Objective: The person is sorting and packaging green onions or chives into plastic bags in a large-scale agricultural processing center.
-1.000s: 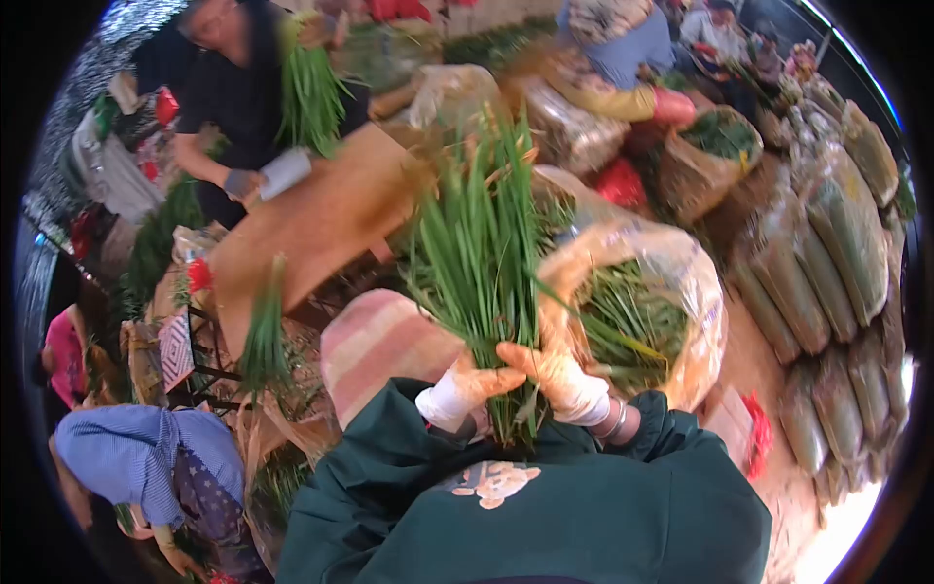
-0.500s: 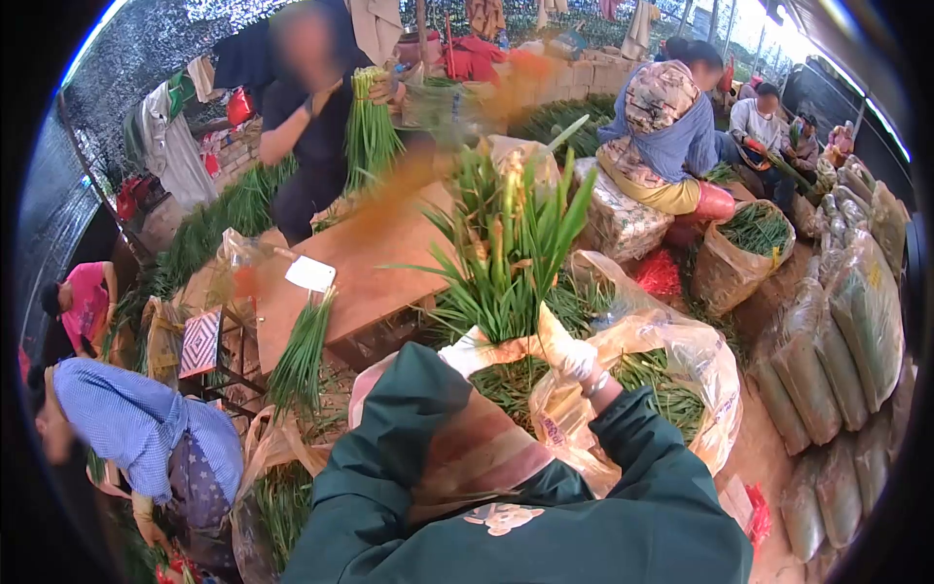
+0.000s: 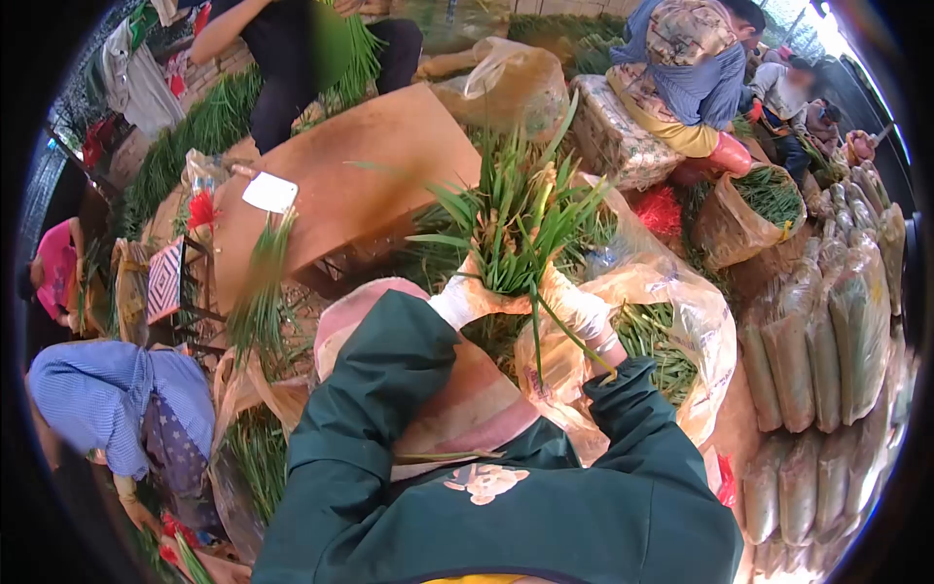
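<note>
A thick bunch of long green leaves (image 3: 525,224) stands between my two hands, its blades fanning upward and outward. My left hand (image 3: 469,294), in a whitish glove, is wrapped round the lower left side of the bunch. On the right side my right hand (image 3: 576,304), gloved too, grips the same bunch. Two or three long blades hang down over my right wrist. Just beside that wrist is an open plastic bag (image 3: 715,375) with cut green stalks inside. A pink and white cloth (image 3: 467,409) covers my lap.
A wooden board (image 3: 341,165) holds a cleaver (image 3: 270,193) and a loose green bunch. A person in dark clothes (image 3: 292,58) sits behind it. Another, in blue checks (image 3: 126,399), bends at the left. Packed bags (image 3: 817,341) are stacked right; a filled sack (image 3: 744,229) stands behind.
The view has tilted downward. Both hands still hold the bunch, whose leaves now spread wider, with a few blades drooping over my right wrist.
</note>
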A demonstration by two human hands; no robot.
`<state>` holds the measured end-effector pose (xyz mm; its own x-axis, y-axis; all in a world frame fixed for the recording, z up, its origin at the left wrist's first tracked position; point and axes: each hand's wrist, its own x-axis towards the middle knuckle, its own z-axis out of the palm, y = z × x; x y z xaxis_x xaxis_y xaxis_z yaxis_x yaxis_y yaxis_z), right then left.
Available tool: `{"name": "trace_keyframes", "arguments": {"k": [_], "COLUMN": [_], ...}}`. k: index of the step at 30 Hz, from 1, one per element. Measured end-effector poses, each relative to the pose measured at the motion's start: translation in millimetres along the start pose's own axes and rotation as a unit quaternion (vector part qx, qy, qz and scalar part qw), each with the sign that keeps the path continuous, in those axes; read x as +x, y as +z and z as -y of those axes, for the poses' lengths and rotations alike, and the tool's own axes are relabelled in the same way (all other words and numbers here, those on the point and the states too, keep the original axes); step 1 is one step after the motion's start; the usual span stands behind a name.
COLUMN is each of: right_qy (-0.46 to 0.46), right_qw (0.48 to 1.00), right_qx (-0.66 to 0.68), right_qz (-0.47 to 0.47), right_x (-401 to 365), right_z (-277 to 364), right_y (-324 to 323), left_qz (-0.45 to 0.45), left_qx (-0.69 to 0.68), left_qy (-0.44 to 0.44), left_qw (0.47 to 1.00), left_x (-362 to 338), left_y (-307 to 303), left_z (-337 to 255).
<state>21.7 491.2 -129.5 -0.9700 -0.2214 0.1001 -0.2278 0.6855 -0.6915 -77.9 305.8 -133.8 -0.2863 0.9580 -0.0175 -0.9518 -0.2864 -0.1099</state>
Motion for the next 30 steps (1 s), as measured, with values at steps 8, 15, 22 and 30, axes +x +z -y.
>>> {"name": "trace_keyframes", "arguments": {"k": [8,15,22,30], "right_qy": [0.054,0.114,0.077,0.175], "right_qw": [0.994,0.876,0.735,0.821], "right_qx": [-0.072,0.468,0.667,0.484], "right_qz": [0.06,-0.008,0.094,0.248], "right_x": [26.9,43.2,40.7,37.7], "right_z": [37.6,29.5,119.4,168.7], "right_y": [-11.8,33.2,-27.5,-36.4], "left_qz": [0.09,0.09,0.013,-0.138], "left_qx": [0.004,0.013,0.272,0.42], "left_qy": [0.2,0.241,0.365,0.408], "left_qw": [0.976,0.966,0.89,0.799], "left_x": [36.0,30.1,1.1,-118.8], "left_y": [-37.4,-56.7,-19.8,60.3], "left_z": [2.5,-3.7,-3.9,59.9]}}
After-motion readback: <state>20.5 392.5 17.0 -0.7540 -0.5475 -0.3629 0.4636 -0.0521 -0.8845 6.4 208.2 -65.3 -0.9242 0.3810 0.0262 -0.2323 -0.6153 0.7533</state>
